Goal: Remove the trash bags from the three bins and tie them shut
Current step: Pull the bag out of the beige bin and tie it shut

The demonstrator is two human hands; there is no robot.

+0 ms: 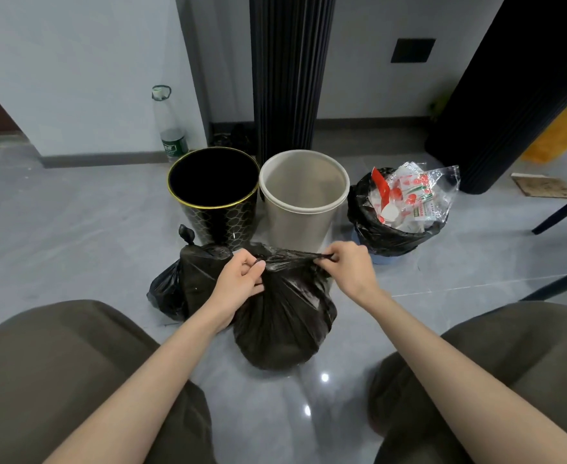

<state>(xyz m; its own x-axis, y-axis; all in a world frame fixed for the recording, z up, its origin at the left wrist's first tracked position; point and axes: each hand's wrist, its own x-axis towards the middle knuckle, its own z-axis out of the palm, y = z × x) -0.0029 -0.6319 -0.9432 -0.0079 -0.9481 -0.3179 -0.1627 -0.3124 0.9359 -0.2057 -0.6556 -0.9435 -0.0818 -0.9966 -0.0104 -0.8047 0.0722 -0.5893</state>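
While you crouch over the grey floor (pixel 74 229), both hands meet at frame centre on the second bag (pixel 282 326), a full black sack standing btwn your knees.

L hand (pixel 240 283): fingers curled, thumb & forefinger pinching the gathered plastic at the sack's neck.

R hand (pixel 349 266): fingers curled too, pinching the far end of a twisted strip of the same plastic, which runs taut across to the L hand. Whether a knot has formed under your fingers can't be told.

Just left of this sack, and touching it, lies the first bag (pixel 178 286), black, knotted at the top, w/ the knot's tail sticking up.

Behind both, three bins stand in a row across mid-frame:
- black bin (pixel 222 222), left, gold rim, honeycomb pattern, dark inside.
- beige bin (pixel 295 226), centre, bare inner wall showing, just beside the black one.
- blue bin (pixel 384 259), right, slightly apart, nearly all covered by its black liner (pixel 372 226). Clear & red-printed wrappers (pixel 412 195) are heaped above the rim.

Upper left: clear bottle (pixel 170 128) against the wall. Upper centre: black fluted column (pixel 292 78). Right edge: dark chair legs (pixel 560 212).
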